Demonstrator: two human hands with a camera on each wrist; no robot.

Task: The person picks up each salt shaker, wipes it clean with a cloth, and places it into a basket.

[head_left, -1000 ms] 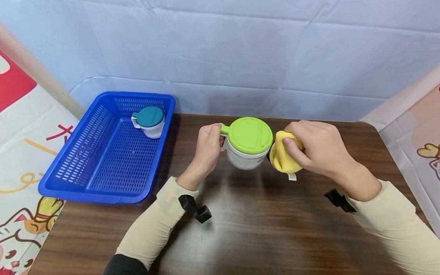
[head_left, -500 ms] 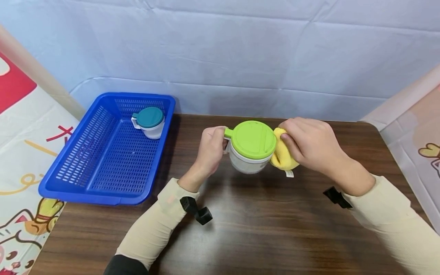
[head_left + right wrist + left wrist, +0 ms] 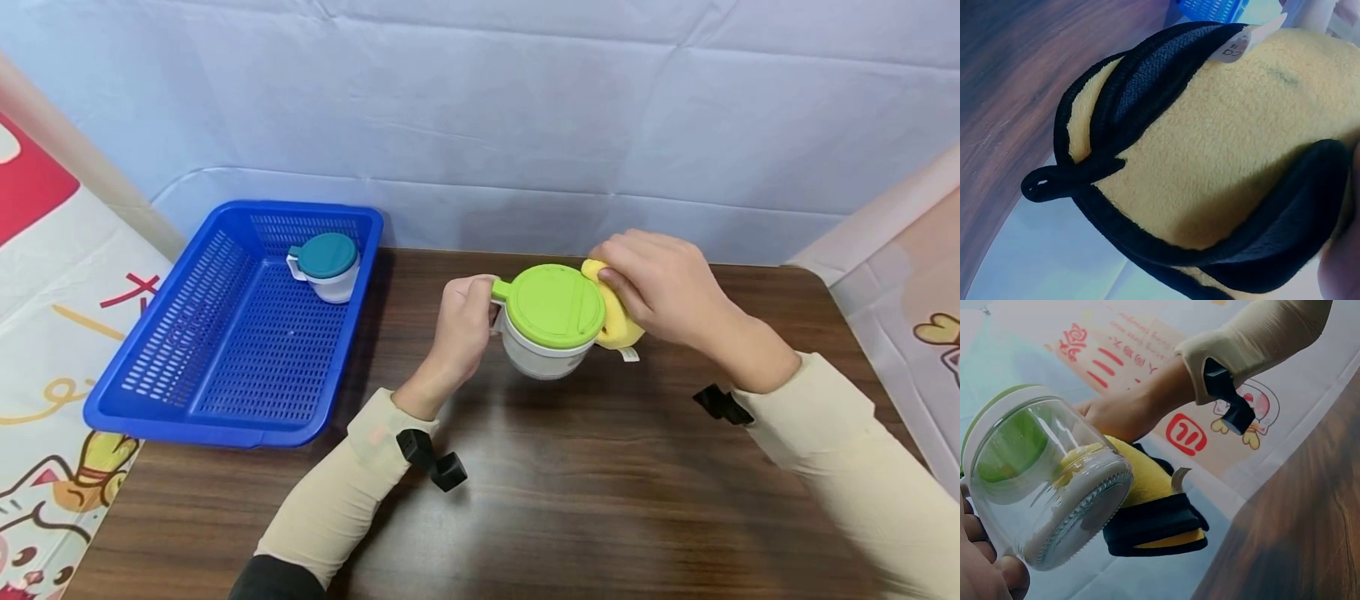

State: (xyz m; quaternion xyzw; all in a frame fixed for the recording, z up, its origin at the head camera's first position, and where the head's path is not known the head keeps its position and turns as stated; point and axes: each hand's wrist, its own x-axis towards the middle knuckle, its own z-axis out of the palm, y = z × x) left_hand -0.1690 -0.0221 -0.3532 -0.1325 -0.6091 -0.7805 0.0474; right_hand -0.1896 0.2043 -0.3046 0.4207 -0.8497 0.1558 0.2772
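Brown tabletop [image 3: 600, 483] below, lidded jar [image 3: 553, 321] aloft: left hand [image 3: 461, 325] grips its handle [image 3: 498, 319], right hand [image 3: 666, 287] pinches yellow cloth [image 3: 617, 322] against its side.
Wiping well likely means steady handle, even pressure.

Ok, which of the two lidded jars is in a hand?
The green-lidded jar, gripped by the left hand; the teal-lidded jar sits in the blue basket.

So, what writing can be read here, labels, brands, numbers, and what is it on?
Nothing reads with certainty.
Sheet in the left wrist view: red characters and smaller rows, tilted and too blurred to read.
Left sheet in the head view: a red "X"-like mark, perhaps decoration.
White tag on the yellow cloth: a few letters, too blurred to read.
Green-lidded jar: none readable.
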